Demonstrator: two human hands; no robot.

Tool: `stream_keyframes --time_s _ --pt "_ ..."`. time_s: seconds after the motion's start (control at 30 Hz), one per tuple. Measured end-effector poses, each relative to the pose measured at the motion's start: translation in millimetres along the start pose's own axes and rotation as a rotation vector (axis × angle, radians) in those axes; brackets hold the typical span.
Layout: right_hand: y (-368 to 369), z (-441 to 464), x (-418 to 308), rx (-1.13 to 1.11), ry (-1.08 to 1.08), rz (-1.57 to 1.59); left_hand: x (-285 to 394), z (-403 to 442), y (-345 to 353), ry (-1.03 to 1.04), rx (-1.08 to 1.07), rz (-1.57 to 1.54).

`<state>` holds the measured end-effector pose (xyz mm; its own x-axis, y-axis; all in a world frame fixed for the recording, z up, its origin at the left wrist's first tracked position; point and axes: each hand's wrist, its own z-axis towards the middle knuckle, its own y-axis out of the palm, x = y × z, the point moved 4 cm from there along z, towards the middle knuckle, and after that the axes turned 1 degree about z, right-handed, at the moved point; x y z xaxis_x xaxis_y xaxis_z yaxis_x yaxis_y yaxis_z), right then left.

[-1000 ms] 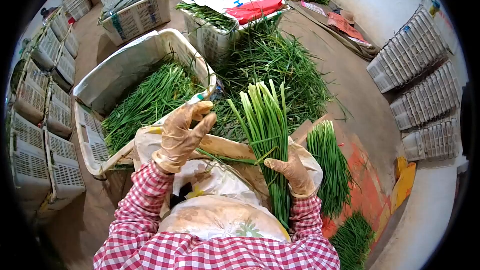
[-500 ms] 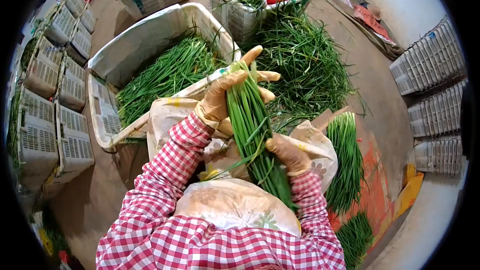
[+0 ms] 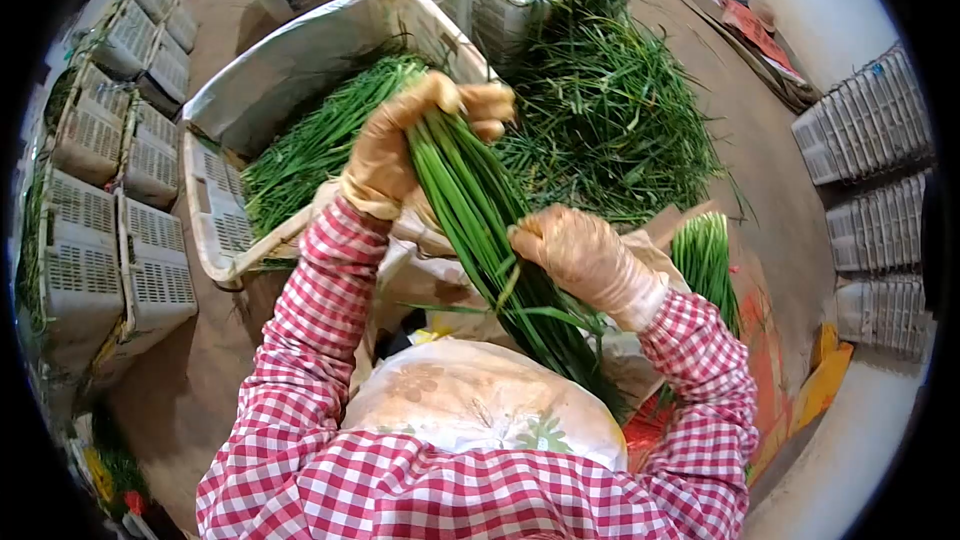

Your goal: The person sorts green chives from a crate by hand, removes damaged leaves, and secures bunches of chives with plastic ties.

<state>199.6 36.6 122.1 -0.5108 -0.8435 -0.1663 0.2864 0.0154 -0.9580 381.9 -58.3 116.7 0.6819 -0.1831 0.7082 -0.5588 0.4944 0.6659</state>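
Note:
A bundle of long green stalks slants across my lap, its pale ends up and to the left. My gloved left hand is wrapped round the pale upper end. Beside the middle of the bundle is my gloved right hand, fingers pinched together at the stalks' right edge; what exactly they grip is too small to tell. A few loose leaves stick out sideways below it. Under the bundle lies a stained pale apron. Another bundle rests to the right of my right hand, partly hidden by my forearm.
A white crate with green stalks stands at front left. Beyond my hands lies a heap of loose greens, beside a crate topped with a red and white bag. Crates line the left; stacked baskets stand right.
My left hand has closed round the bundle's pale end, and the bundle now tilts left. My right hand has turned over and pinches at its edge. The view has shifted.

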Motion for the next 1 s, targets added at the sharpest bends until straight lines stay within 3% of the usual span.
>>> stream_keyframes --time_s 0.1,0.17,0.2,0.23,0.3,0.37,0.43,0.5,0.57,0.63,0.67,0.73,0.77,0.83,0.87,0.93,0.97,1.0 --pt "38 -23 6 -0.123 -0.172 -0.172 79 9 -3 0.186 0.011 0.225" --pt "66 -38 20 -0.278 -0.026 -0.198 141 6 32 0.316 -0.044 0.329" --pt "108 -64 45 -0.313 0.003 -0.207 180 10 16 0.351 -0.097 0.184" --pt "139 -84 68 -0.348 0.034 -0.216 224 0 20 0.468 -0.028 0.230" --pt "125 -72 72 -0.286 0.069 -0.095 241 1 53 0.477 -0.135 0.332" --pt "127 -70 89 -0.443 0.405 0.112 237 25 47 0.820 0.256 0.538" --pt "115 -65 107 -0.240 0.662 0.583 255 7 28 0.636 0.506 0.500" --pt "100 -69 131 0.178 0.876 0.942 264 16 49 0.680 -0.271 0.592" --pt "45 -66 137 0.443 0.978 1.002 282 4 25 0.703 -0.247 0.544" --pt "64 -94 192 0.434 0.951 0.808 272 -12 8 0.706 -0.306 0.395" --pt "82 -114 206 0.281 0.967 0.322 265 -21 -3 0.727 -0.247 0.364" --pt "66 -104 191 -0.377 1.324 0.028 244 -34 -15 0.760 -0.150 0.237" --pt "57 -97 183 -0.460 1.319 0.076 234 -36 -24 0.778 -0.098 0.137" --pt "47 -96 173 -0.247 1.336 0.256 222 -38 -41 0.751 -0.162 0.003" --pt "53 -105 175 -0.258 1.339 0.249 217 -37 -48 0.746 -0.194 -0.054" --pt "47 -103 169 0.122 1.077 0.294 211 -34 -57 0.745 -0.153 -0.131" --pt "44 -110 170 0.122 1.087 0.285 207 -31 -58 0.742 -0.157 -0.144" --pt "15 -94 144 0.373 1.090 0.498 201 -28 -55 0.725 -0.138 -0.173"
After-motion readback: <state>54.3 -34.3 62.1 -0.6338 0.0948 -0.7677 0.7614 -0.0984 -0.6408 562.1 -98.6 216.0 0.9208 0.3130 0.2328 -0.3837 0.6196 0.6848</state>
